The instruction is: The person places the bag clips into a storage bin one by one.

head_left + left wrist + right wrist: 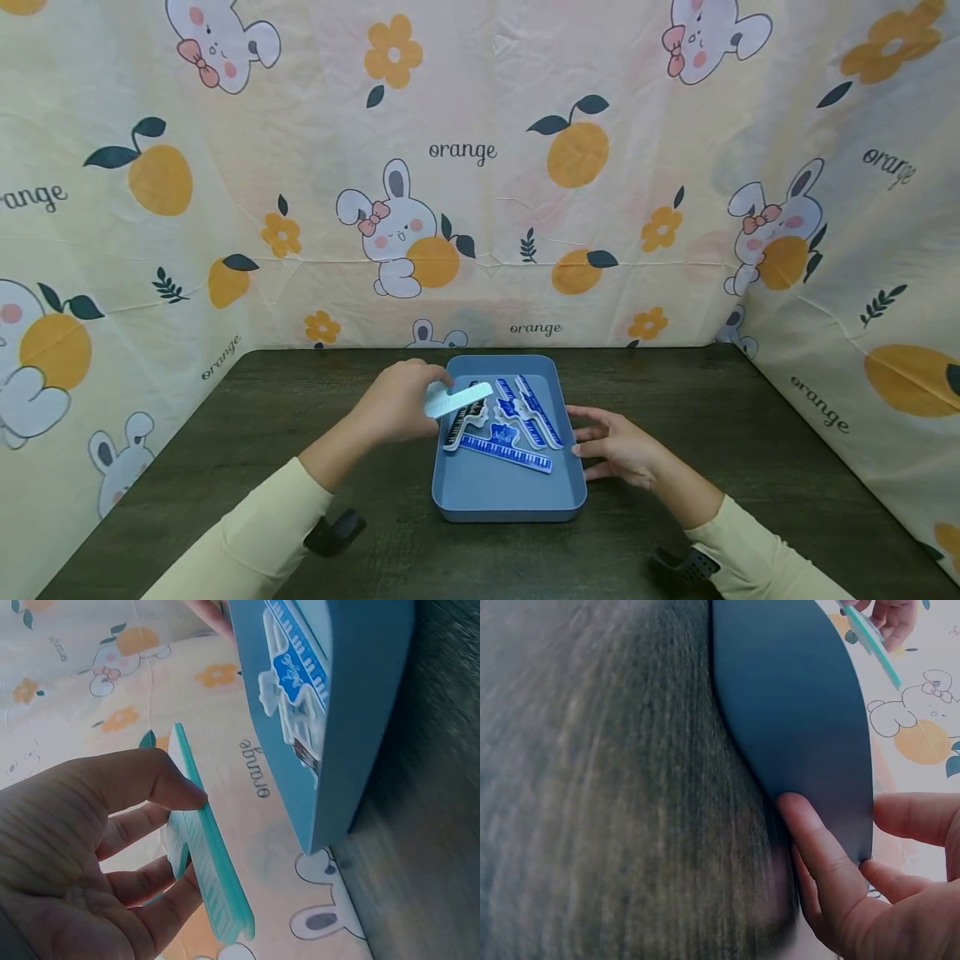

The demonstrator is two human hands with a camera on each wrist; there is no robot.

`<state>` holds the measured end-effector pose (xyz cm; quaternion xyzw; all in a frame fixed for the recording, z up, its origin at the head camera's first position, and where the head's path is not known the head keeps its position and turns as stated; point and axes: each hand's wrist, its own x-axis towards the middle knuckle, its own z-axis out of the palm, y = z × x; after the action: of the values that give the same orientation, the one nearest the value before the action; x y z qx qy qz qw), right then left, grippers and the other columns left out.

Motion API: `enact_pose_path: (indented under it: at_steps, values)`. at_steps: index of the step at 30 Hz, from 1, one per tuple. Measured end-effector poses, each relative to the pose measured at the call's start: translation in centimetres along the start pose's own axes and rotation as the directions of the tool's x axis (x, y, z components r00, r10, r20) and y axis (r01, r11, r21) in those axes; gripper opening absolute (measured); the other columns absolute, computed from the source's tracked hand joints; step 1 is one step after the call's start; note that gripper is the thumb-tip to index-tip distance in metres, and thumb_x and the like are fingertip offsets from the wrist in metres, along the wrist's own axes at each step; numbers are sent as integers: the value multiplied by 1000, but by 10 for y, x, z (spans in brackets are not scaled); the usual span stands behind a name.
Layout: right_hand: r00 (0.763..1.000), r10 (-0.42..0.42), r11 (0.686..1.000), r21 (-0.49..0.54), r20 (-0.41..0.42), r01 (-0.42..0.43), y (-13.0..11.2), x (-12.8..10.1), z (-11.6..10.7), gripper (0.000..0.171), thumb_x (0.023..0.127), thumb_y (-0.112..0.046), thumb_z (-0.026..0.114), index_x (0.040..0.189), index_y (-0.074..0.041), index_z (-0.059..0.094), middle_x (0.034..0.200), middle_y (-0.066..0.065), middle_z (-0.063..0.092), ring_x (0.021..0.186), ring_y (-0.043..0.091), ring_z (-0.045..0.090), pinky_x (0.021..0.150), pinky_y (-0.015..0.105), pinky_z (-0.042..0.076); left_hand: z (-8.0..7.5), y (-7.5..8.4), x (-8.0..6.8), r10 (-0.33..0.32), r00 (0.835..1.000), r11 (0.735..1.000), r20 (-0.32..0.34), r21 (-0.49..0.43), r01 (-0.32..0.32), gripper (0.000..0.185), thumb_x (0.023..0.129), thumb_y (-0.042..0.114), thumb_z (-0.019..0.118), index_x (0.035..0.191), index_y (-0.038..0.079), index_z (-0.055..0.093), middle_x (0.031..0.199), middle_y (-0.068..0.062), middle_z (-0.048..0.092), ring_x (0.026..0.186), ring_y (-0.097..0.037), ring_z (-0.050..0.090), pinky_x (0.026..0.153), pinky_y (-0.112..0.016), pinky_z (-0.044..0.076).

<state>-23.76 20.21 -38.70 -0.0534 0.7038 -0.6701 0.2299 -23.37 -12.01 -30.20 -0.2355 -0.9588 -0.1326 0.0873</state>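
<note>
A dark, wood-grained worktop (750, 433) is seen from above, closed in at the back and on both sides by a cream cloth backdrop (480, 125) printed with rabbits, oranges, flowers and the word "orange". One blue tray (502, 496) is set near the middle of the worktop, its long side running away from the viewer. Four piano-key rulers can be counted inside it, crowded into the far half: three blue ones (517, 417) and one black-and-white one (457, 429), partly overlapped so that their edges are hard to separate. A fifth ruler, pale teal (457, 400), is held above the tray's far left corner, clear of the tray floor and tilted slightly upward to the right. It is pinched at its left end by the left hand (397, 400); in the left wrist view the thumb (150, 780) is pressed on one flat face and the curled fingers on the other, so the grip is closed around the teal ruler (210, 855). The right hand (618, 446) is laid against the tray's right wall, its fingers nearly straight; in the right wrist view the thumb (817, 840) is seen touching the tray's outer side (802, 712), and nothing is grasped by it. Two cream sleeves (247, 542) are seen, each with one dark wrist-mounted device (333, 533) beneath it.
</note>
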Motion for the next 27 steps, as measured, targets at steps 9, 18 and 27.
enact_pose_path:
  at_steps: [9,18,27]
  values:
    - [1000,-2,1000,-1,-17,2,1,-1,0,75,88,9,60,153,-1,22,130,31,51,98,31,65,78,52,57,6,25,15,57,997,998,41,11,-58,47,66,14,85,111,15,72,107,-5,67,94,-22,57,77,-37,49]
    - [1000,-5,1000,4,-22,5,2,-1,1,74,89,8,60,152,0,23,130,31,51,98,31,65,78,52,57,17,38,22,105,991,994,85,6,-106,46,69,13,85,113,14,72,110,-6,67,103,-24,59,86,-40,51]
    - [999,-32,999,13,9,32,4,-2,0,74,89,8,60,152,3,21,129,32,53,99,32,65,78,51,57,24,45,23,181,978,983,108,15,-183,45,67,11,84,110,13,72,104,-5,68,94,-21,59,78,-37,51]
